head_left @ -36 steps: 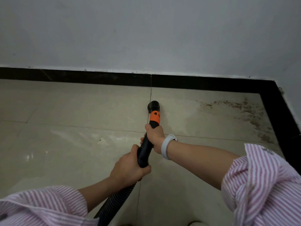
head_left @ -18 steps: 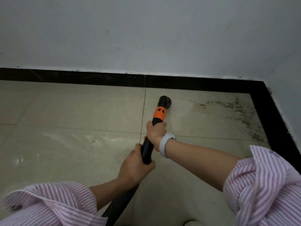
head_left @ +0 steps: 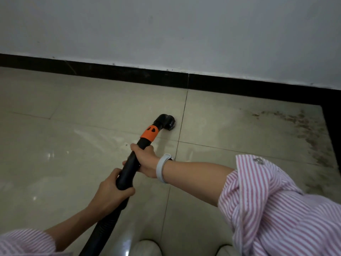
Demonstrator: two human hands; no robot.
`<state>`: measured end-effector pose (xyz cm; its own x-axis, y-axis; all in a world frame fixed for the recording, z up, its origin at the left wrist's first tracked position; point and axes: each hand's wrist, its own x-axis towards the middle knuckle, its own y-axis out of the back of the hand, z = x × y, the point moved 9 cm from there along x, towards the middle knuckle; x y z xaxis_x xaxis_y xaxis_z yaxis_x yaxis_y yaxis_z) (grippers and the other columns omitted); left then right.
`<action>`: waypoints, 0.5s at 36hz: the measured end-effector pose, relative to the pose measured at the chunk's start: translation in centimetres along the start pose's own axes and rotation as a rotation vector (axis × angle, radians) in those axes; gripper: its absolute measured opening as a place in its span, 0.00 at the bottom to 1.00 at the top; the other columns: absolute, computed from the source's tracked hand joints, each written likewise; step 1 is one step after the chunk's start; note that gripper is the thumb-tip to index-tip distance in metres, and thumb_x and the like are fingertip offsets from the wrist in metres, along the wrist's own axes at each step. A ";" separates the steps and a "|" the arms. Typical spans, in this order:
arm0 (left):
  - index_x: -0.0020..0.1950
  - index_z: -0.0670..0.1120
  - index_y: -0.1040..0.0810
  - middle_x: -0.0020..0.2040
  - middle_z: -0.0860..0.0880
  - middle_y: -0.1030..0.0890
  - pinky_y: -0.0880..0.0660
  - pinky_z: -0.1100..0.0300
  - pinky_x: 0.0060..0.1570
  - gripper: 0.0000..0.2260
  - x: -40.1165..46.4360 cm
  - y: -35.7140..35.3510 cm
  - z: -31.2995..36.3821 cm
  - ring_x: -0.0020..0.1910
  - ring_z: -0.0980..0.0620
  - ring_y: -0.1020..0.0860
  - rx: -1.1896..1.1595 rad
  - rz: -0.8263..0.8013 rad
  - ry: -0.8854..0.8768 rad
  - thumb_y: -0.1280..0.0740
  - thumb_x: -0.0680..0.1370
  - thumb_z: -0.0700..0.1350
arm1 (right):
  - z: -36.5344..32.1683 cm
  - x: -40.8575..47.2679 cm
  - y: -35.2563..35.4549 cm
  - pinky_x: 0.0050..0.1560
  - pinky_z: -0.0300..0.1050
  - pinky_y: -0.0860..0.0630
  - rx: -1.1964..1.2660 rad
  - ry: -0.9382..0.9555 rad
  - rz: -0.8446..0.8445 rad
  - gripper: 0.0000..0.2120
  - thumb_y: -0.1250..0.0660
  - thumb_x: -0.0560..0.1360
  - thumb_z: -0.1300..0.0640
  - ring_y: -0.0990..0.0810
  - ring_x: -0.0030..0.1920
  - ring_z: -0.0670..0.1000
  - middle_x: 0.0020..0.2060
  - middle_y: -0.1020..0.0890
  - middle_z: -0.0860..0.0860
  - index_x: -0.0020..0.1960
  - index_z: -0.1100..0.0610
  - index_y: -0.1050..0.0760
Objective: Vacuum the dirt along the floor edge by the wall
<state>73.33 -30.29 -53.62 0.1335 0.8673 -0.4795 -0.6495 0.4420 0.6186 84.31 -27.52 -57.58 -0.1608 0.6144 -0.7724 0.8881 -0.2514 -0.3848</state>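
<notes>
A black vacuum wand (head_left: 129, 170) with an orange collar (head_left: 149, 133) ends in a round black nozzle (head_left: 167, 122) resting on the beige floor tiles, left of a tile joint. My right hand (head_left: 145, 159), with a white wristband, grips the wand just below the collar. Lower down, my left hand (head_left: 112, 191) grips the wand where the ribbed hose (head_left: 103, 228) begins. Brown dirt (head_left: 306, 130) lies scattered in the right corner, along the black skirting (head_left: 239, 85), well right of the nozzle.
A white wall (head_left: 166, 34) rises above the black skirting, which turns a corner at the far right (head_left: 332, 130). Two light shoe tips (head_left: 145, 247) show at the bottom edge. Glossy tiles stretch to the left.
The view has shifted so the corner sits further right. The nozzle has pulled back from the skirting and now lies left of the tile joint, further from the dirt. Both hands keep their grip.
</notes>
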 end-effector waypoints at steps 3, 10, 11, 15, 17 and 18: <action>0.46 0.48 0.28 0.35 0.43 0.21 0.23 0.50 0.33 0.14 -0.4 1.2 -0.9 0.31 0.46 0.21 0.000 0.014 -0.001 0.27 0.68 0.36 | 0.7 0.3 -1.2 0.48 0.49 0.21 -0.028 0.015 0.032 0.26 0.41 0.80 0.52 0.20 0.36 0.52 0.44 0.25 0.53 0.72 0.57 0.49; 0.44 0.46 0.28 0.33 0.44 0.22 0.26 0.55 0.29 0.13 -0.6 -0.1 -0.7 0.27 0.50 0.24 0.025 -0.066 -0.022 0.27 0.66 0.36 | 2.2 1.2 0.5 0.58 0.55 0.23 -0.086 0.066 0.226 0.33 0.41 0.74 0.39 0.19 0.53 0.58 0.58 0.24 0.55 0.72 0.53 0.47; 0.44 0.46 0.28 0.33 0.44 0.22 0.26 0.54 0.29 0.13 -0.6 -0.5 -0.5 0.26 0.50 0.24 0.019 -0.086 -0.027 0.27 0.66 0.36 | 2.5 1.5 1.2 0.59 0.55 0.23 -0.108 0.075 0.268 0.35 0.41 0.72 0.36 0.20 0.54 0.59 0.59 0.24 0.55 0.71 0.53 0.45; 0.43 0.46 0.29 0.33 0.44 0.23 0.25 0.52 0.29 0.13 -0.5 -1.9 0.3 0.27 0.49 0.24 0.016 -0.121 -0.052 0.27 0.66 0.37 | 2.1 0.1 2.9 0.57 0.55 0.22 -0.126 0.068 0.311 0.33 0.41 0.73 0.37 0.19 0.52 0.58 0.58 0.23 0.55 0.70 0.54 0.46; 0.43 0.46 0.29 0.33 0.45 0.23 0.25 0.51 0.31 0.13 -0.5 -2.4 0.8 0.28 0.49 0.23 0.029 -0.124 -0.072 0.27 0.65 0.39 | 1.6 -0.5 3.6 0.55 0.53 0.21 -0.073 0.075 0.283 0.25 0.42 0.78 0.43 0.18 0.44 0.55 0.52 0.22 0.54 0.67 0.55 0.45; 0.43 0.46 0.29 0.33 0.45 0.23 0.24 0.51 0.32 0.13 -0.4 -2.6 1.0 0.28 0.49 0.23 0.035 -0.128 -0.083 0.27 0.65 0.39 | 1.5 -0.3 4.1 0.54 0.53 0.20 -0.048 0.078 0.276 0.21 0.42 0.80 0.45 0.18 0.41 0.54 0.48 0.23 0.54 0.65 0.56 0.44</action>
<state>75.71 -31.61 -54.40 0.2762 0.8184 -0.5039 -0.5971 0.5569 0.5773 87.37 -29.89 -59.68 0.1222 0.5840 -0.8025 0.9134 -0.3825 -0.1393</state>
